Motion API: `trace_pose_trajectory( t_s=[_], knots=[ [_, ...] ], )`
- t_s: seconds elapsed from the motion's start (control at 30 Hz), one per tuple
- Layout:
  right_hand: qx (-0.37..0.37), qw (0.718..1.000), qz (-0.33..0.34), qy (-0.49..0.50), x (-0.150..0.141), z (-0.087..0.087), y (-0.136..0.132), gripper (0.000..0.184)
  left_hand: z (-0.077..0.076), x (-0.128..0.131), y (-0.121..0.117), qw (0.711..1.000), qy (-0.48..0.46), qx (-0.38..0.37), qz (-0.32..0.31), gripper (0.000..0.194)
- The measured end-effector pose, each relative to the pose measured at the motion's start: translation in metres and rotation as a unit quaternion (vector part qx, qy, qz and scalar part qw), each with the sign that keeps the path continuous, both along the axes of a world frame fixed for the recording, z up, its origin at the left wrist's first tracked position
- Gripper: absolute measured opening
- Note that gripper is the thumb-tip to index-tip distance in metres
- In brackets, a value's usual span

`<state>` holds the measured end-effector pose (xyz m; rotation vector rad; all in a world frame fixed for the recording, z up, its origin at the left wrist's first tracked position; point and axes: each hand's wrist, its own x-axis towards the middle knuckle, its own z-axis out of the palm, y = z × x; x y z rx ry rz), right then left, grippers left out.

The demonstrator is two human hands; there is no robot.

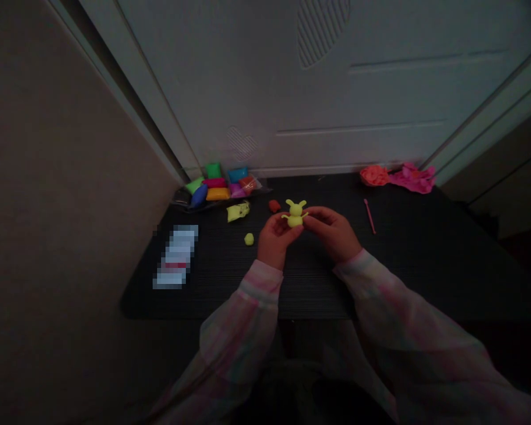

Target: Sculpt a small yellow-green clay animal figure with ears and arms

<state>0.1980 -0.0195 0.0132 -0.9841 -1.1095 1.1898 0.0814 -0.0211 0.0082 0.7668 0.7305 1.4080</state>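
Observation:
A small yellow clay figure [295, 215] with two ears, a round head, a round body and two thin arms is held upright above the table. My left hand [278, 237] grips its body from the left, fingers behind and thumb in front. From the right, my right hand [334, 231] pinches at the figure's side near its arm. A yellow clay lump [248, 239] lies left of my left hand. Just beyond that hand sits a red clay piece [274, 205]. An opened yellow clay packet [238, 211] rests farther left.
Colourful clay packets [218, 193] in clear plastic lie at the back left of the dark table [318, 283]. A blurred-out bright rectangle [177, 257] is at the left. A pink stick tool [369, 216] and coral and pink crumpled pieces [374, 175] lie at the right. A white door-like panel [318, 106] stands behind.

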Motion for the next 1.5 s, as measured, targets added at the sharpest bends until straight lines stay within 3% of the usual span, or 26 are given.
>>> trace_pose_trajectory(
  t_s=[0.57,0.8,1.5],
  knots=[
    [0.002,1.000,-0.012,-0.023,0.0005,-0.0018,0.0008,0.014,0.0002,0.0002,-0.0004,1.000,-0.001,-0.002,-0.003,0.033],
    [-0.017,0.999,0.010,0.037,-0.0009,0.0010,-0.0014,0.016,0.0002,0.0000,-0.0003,1.000,0.002,0.002,0.001,0.034],
    [-0.006,1.000,-0.013,0.022,-0.0009,0.0000,-0.0003,0.011,0.0042,-0.0001,-0.0021,0.999,0.043,0.018,0.007,0.033]
  ],
)
